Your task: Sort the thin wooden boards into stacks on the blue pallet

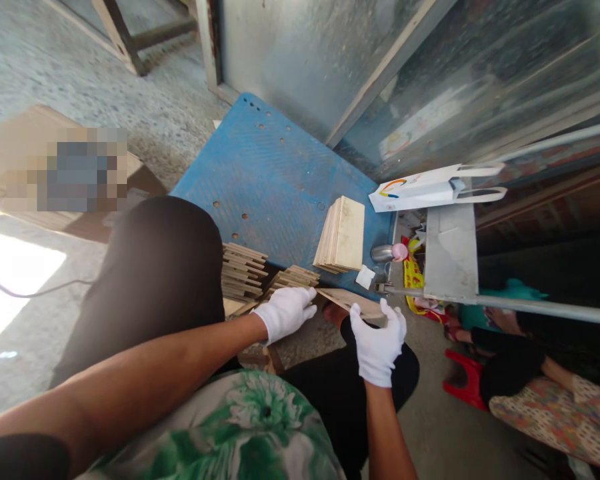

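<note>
A thin wooden board (349,301) is held level above my lap, between my two white-gloved hands. Its left end meets the fingertips of my left hand (286,315), which are pinched at its corner. My right hand (379,343) grips the other end between thumb and fingers. Just beyond, a stack of similar thin boards (347,233) stands leaning together on a blue plastic platform (275,180). Left of my left hand, staggered piles of boards (243,272) lie beside my knee, and part of a second pile (295,277) shows above that hand.
A metal cup (381,253) and a scrap of white paper (365,277) lie at the platform's right edge. A white paper bag (420,189) stands behind them. A cardboard box (40,123) sits at left. Another person sits at right near a red stool (464,380).
</note>
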`<state>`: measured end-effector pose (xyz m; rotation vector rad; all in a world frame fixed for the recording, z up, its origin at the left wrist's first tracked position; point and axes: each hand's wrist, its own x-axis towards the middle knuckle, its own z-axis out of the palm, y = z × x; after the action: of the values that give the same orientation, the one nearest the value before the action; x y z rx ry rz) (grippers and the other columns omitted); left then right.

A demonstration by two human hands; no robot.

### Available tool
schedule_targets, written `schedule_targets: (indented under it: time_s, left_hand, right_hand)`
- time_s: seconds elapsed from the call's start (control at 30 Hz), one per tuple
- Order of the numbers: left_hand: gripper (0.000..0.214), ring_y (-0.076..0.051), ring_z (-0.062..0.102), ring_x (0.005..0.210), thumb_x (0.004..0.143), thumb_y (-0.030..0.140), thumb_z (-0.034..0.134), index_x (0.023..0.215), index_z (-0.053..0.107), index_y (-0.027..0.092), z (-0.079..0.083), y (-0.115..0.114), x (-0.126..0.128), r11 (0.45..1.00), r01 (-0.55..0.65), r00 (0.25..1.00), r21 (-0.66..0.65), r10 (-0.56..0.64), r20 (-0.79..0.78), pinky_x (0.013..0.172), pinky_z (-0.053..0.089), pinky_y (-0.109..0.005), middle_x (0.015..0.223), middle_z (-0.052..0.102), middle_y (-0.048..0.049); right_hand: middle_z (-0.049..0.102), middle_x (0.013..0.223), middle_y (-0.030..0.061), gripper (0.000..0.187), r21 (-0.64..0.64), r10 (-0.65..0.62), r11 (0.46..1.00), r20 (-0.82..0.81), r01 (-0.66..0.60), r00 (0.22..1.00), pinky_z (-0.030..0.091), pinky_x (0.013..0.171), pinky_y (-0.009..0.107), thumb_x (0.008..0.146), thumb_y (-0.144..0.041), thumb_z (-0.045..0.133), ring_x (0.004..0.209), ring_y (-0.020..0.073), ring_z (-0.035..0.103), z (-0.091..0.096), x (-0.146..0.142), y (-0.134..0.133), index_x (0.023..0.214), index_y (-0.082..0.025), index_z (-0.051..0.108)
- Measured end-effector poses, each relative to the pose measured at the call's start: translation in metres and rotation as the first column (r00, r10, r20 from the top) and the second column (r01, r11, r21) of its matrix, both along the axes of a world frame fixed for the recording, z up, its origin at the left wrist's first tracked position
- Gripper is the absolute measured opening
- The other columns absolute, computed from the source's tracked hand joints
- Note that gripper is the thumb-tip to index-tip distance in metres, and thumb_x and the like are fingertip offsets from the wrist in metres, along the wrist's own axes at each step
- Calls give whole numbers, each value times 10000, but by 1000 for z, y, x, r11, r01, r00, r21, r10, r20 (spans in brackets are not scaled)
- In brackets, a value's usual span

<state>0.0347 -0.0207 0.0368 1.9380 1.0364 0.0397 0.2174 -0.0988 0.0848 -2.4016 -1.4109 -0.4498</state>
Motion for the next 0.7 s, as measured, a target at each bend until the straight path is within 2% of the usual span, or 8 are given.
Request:
schedule_targets:
  time_s: [0.2,0.3,0.37,0.43,0.53,0.63,0.7]
  left_hand:
    - [489,-266,610,1090,891,364,497,1331,500,149,24,-7,9,973,20,992,228,-47,114,935,465,-351,1230,617,-146]
    - [461,-244,610,1088,872,314,524,1311,512,173,38,-12,16,962,82,974,262,-133,184,939,465,-326,1225,624,-120]
    - [414,-223,618,1071,896,303,478,1290,534,190,43,-14,19,964,112,960,242,-168,223,935,465,-307,1205,638,-105]
    - [394,-212,630,1038,917,315,431,1277,553,208,45,-14,18,972,137,949,193,-184,255,919,472,-298,1178,654,-94]
    - [393,-212,629,1025,911,345,431,1252,586,226,46,-16,10,992,111,947,66,-126,295,919,464,-299,1144,674,-78]
    - [343,-223,644,910,863,372,483,1075,687,197,43,-19,-2,991,-38,961,-128,72,269,872,472,-317,973,715,-71]
    - [281,-224,636,831,785,374,567,910,718,173,38,-23,-12,933,-159,933,-323,250,260,831,478,-321,850,717,-60]
  right_hand:
    - [633,1089,159,479,188,157,969,27,-159,987,498,933,435,702,-470,717,1086,282,583,44,-9,-13,1017,-123,617]
    - [613,1140,171,491,219,168,962,5,-165,986,500,927,445,687,-456,723,1082,289,584,58,-18,-15,1035,-125,621]
    - [597,1162,180,501,239,179,956,-22,-168,984,502,923,447,689,-454,715,1088,292,581,64,-24,-15,1051,-121,621]
    - [588,1169,182,520,253,195,951,-54,-176,979,496,935,447,688,-458,714,1100,292,574,67,-29,-14,1069,-116,623]
    - [582,1197,184,614,237,180,961,-159,-140,971,476,964,451,664,-504,733,1133,301,556,64,-34,-10,1126,-115,619]
    - [580,1241,173,752,203,147,977,-425,-64,893,479,966,431,698,-535,700,1154,287,557,50,-35,-6,1297,-119,516]
    - [572,1267,169,837,169,122,985,-571,-29,812,478,968,426,720,-540,674,1168,282,555,37,-37,-4,1394,-120,409]
